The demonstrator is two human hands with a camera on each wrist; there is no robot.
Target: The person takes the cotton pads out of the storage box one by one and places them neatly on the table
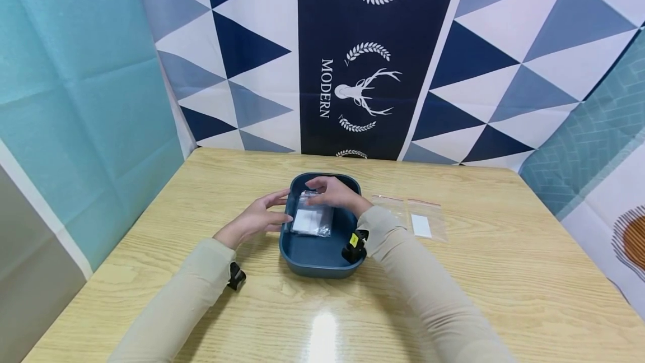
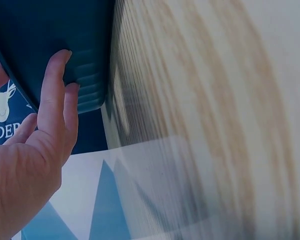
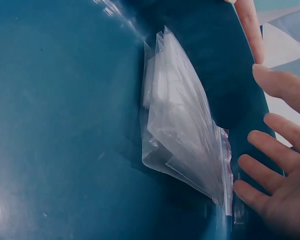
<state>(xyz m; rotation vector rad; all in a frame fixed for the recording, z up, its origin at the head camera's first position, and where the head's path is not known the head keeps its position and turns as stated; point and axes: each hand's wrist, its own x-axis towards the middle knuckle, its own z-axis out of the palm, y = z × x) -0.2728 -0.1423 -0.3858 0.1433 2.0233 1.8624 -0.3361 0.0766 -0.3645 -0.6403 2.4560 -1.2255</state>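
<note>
A dark blue bin (image 1: 322, 269) holds a small pile of clear zip bags (image 1: 312, 222) with white inserts, lying toward its left side. My right hand (image 1: 336, 194) reaches in over the far end of the pile. In the right wrist view its fingers (image 3: 270, 150) are spread beside the bags' zip edge, holding nothing. At the bin's left wall is my left hand (image 1: 256, 218), with its thumb near the rim. The left wrist view shows extended fingers (image 2: 52, 90) against the outer side wall (image 2: 85, 30).
Two more clear zip bags lie flat right of the bin; the outer one (image 1: 427, 220) shows a white insert, and the inner one (image 1: 388, 201) is partly behind the right sleeve. All stand on a wooden table (image 1: 242, 318), with patterned cloth (image 1: 262, 71) hanging behind.
</note>
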